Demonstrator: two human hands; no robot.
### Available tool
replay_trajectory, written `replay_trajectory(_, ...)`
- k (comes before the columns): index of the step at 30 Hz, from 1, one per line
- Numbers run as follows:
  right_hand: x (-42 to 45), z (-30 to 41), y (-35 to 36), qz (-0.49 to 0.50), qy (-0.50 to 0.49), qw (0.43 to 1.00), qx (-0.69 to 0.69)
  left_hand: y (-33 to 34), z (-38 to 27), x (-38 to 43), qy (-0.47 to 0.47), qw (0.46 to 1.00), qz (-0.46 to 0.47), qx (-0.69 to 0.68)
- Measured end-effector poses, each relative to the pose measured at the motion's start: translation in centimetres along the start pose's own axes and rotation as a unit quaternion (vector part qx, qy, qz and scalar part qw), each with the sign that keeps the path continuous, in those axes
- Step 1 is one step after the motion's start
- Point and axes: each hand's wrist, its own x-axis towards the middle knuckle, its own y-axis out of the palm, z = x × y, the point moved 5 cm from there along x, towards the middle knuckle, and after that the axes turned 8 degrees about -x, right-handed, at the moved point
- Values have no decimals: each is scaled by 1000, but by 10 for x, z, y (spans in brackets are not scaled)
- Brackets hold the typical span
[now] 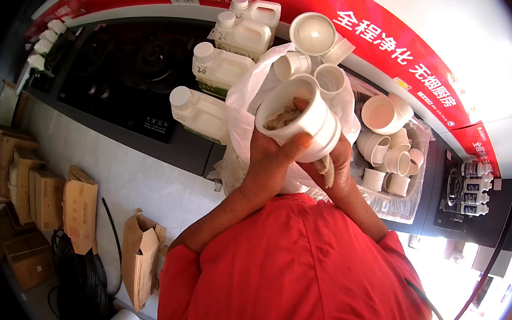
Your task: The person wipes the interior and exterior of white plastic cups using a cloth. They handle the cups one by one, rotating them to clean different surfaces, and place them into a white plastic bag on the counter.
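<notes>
My left hand [271,152] grips a white plastic pipe fitting [321,125] from the left, its thumb across the outer wall. The wide mouth of the fitting tilts up towards me. Beneath and to the right, my right hand [339,171] holds a frayed beige cloth [328,172] that hangs past the fitting's lower edge. More cloth and a fingertip show inside the mouth; most of the right hand's fingers are hidden by the wall. Just behind is an open white plastic bag [240,105] with several white pipe fittings [330,79] at its top.
A lined basket [415,201] of pipe fittings [396,162] stands on the right. White jugs [224,65] line the dark counter beside a gas hob [153,59]. Cardboard boxes [79,205] and coiled black hose [78,282] lie on the floor at left.
</notes>
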Motion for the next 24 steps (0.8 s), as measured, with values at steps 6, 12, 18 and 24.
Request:
replay_trajectory(6,-3,8,-18,67,-147,954,-252,-1,-2,-3,-24,997,66,39)
replay_trajectory(12,-1,-17,-31,154,-151,952,-216,-2,-4,-5,-2,984,148,98)
replay_trajectory(18,-6,14,3,53,-115,981,-144,-7,-6,-9,-10,996,-8,87)
replay_trajectory(24,-15,35,6,70,-309,832,-456,-19,-24,-4,107,989,-72,69)
